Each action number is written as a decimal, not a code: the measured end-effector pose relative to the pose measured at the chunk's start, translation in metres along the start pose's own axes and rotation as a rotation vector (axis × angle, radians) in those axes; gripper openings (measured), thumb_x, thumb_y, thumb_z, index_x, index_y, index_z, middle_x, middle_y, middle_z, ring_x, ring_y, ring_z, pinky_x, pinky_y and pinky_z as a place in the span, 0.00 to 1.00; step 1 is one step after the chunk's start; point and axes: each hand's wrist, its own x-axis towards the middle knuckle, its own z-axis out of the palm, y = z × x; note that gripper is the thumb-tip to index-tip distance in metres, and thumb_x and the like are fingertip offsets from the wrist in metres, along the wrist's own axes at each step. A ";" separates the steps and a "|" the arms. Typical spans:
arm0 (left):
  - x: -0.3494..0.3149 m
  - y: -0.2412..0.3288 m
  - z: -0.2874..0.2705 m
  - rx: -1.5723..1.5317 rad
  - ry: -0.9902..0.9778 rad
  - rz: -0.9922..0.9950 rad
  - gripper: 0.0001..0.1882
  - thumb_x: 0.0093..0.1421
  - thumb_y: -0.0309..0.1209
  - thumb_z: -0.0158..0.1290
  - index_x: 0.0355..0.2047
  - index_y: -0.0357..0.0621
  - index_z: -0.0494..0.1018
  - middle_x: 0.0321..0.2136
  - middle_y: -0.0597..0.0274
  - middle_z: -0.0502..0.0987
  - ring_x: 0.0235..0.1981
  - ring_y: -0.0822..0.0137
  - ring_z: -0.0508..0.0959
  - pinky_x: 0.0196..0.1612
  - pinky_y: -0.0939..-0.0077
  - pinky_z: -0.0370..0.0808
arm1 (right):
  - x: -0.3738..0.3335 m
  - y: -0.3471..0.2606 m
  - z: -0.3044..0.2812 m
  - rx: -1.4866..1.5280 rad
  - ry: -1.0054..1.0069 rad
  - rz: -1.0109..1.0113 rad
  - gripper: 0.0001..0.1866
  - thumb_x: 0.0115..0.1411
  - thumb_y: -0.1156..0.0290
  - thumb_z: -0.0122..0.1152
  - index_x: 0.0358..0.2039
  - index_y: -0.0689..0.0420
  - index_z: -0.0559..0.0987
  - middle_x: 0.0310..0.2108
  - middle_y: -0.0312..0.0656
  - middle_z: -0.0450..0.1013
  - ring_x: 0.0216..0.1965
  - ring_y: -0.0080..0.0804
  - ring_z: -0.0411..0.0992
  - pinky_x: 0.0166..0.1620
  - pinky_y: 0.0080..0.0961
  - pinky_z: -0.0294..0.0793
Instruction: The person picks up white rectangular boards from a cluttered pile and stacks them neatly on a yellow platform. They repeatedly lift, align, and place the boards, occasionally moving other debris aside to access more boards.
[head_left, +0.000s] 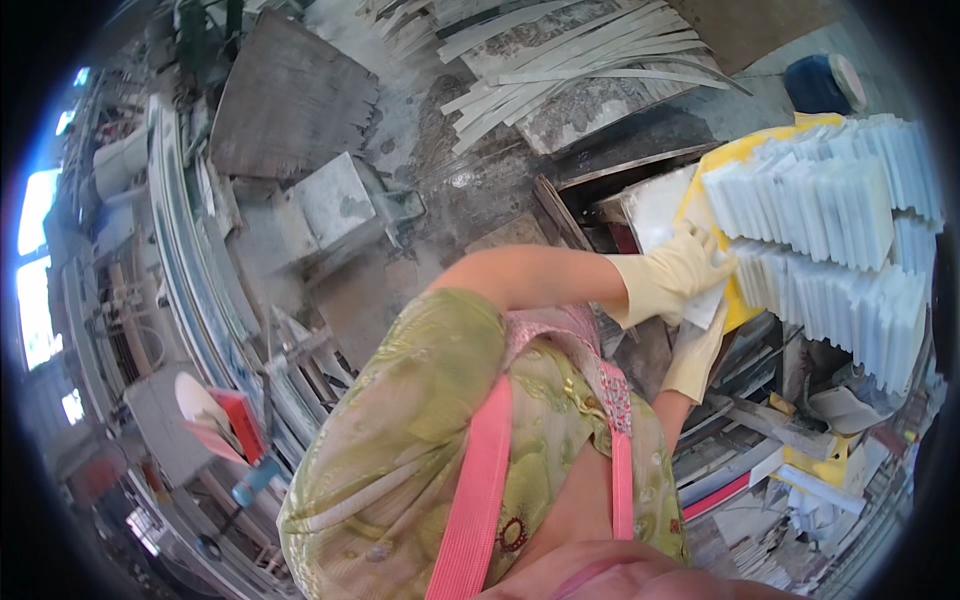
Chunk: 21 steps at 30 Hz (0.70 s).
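Note:
Cream rubber gloves cover both my hands. My left hand (pixel 688 270) reaches across to the right with its fingers bent down onto a small white slab (pixel 704 304). Below it, my right hand (pixel 698 358) is at the slab's lower edge, its fingers mostly hidden behind the piece. Just right of the gloves, thin white slabs stand on edge in packed rows, an upper row (pixel 800 200) and a lower row (pixel 835 300). A yellow sheet (pixel 738 309) shows beneath and beside these rows. Left of the upper row lies a pale flat piece (pixel 660 208) in a dark-edged frame.
Long pale strips (pixel 590 75) lie heaped on the far floor near a dark blue drum (pixel 815 84). A large worn board (pixel 290 100) and a grey metal box (pixel 335 205) are at the left. Scraps and slats (pixel 760 430) lie below the slab rows.

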 end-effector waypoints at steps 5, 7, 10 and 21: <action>0.001 -0.019 -0.005 -0.042 -0.080 0.204 0.64 0.30 0.45 0.75 0.71 0.53 0.60 0.55 0.46 0.73 0.61 0.48 0.70 0.58 0.58 0.63 | -0.020 -0.005 0.042 0.376 0.192 0.101 0.34 0.74 0.47 0.44 0.69 0.60 0.65 0.63 0.49 0.68 0.63 0.41 0.69 0.63 0.42 0.71; 0.001 -0.025 -0.012 -0.040 -0.114 0.237 0.64 0.30 0.45 0.75 0.71 0.55 0.60 0.55 0.46 0.73 0.62 0.48 0.69 0.58 0.58 0.63 | -0.028 -0.005 0.057 0.382 0.193 0.067 0.33 0.75 0.47 0.43 0.69 0.59 0.65 0.63 0.48 0.68 0.63 0.41 0.68 0.64 0.41 0.69; -0.002 -0.043 -0.024 -0.100 -0.144 0.296 0.62 0.29 0.39 0.74 0.70 0.60 0.61 0.54 0.50 0.71 0.59 0.52 0.71 0.60 0.58 0.64 | -0.035 -0.003 0.081 0.414 0.180 0.030 0.33 0.75 0.47 0.42 0.69 0.58 0.65 0.64 0.48 0.68 0.64 0.42 0.68 0.65 0.41 0.68; 0.017 -0.163 -0.142 0.122 -0.114 0.245 0.54 0.39 0.37 0.70 0.69 0.68 0.62 0.57 0.49 0.69 0.61 0.47 0.68 0.65 0.58 0.64 | 0.048 -0.051 0.227 0.640 0.012 -0.023 0.32 0.74 0.47 0.43 0.68 0.57 0.65 0.63 0.46 0.69 0.61 0.42 0.71 0.63 0.43 0.71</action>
